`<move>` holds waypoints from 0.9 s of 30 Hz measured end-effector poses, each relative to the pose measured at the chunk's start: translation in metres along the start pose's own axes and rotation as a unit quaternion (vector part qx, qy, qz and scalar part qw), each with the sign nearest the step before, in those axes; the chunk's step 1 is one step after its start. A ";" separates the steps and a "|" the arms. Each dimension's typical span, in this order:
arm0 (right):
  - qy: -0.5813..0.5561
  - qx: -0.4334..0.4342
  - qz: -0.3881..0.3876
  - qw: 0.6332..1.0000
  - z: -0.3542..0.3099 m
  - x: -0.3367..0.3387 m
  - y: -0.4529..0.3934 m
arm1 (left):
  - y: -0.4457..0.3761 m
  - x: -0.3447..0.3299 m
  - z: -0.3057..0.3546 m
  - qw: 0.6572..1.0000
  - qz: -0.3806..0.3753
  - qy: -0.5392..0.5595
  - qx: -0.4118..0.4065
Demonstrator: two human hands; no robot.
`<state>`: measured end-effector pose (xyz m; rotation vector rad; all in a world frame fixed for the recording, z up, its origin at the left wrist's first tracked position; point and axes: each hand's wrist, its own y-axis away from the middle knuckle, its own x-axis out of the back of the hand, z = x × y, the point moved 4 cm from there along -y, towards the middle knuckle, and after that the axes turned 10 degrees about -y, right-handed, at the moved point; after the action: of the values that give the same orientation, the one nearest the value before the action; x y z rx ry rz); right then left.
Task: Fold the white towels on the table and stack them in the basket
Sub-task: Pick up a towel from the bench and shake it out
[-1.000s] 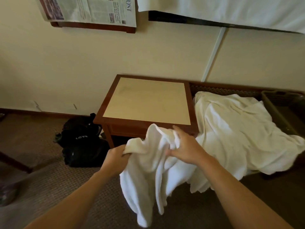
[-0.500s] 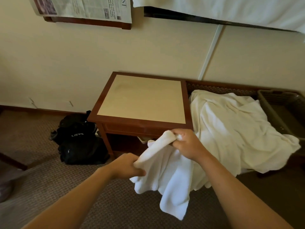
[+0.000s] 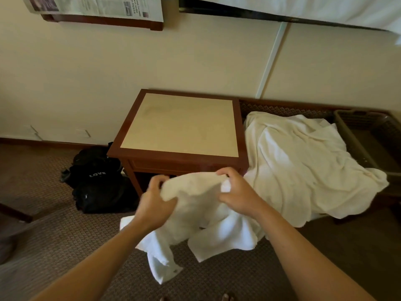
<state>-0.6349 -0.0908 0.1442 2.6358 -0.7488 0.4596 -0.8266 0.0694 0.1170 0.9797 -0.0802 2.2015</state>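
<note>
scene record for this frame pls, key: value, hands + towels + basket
left hand: grips held towel's left part
right hand: grips held towel's right part
held towel: white, bunched, unfolded, hanging in front of the side table
towel pile: white, rumpled, right of side table
basket: right of pile; no towel visible inside

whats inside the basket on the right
The basket shows only its bare dark floor and mesh walls, no folded towels. A corner of the big white towel drapes over its near rim, hiding that part.

Carpeted bedroom: bedside table (image 3: 180, 124), bed linen (image 3: 303, 7).
</note>
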 end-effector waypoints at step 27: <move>-0.289 -0.111 0.215 0.926 0.070 -0.033 0.015 | -0.010 0.012 0.012 0.991 -0.031 0.093 0.089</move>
<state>-0.6553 -0.1182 0.0730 2.3842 -1.4770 -0.3133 -0.8184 0.0796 0.1316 0.8534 0.2345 2.2595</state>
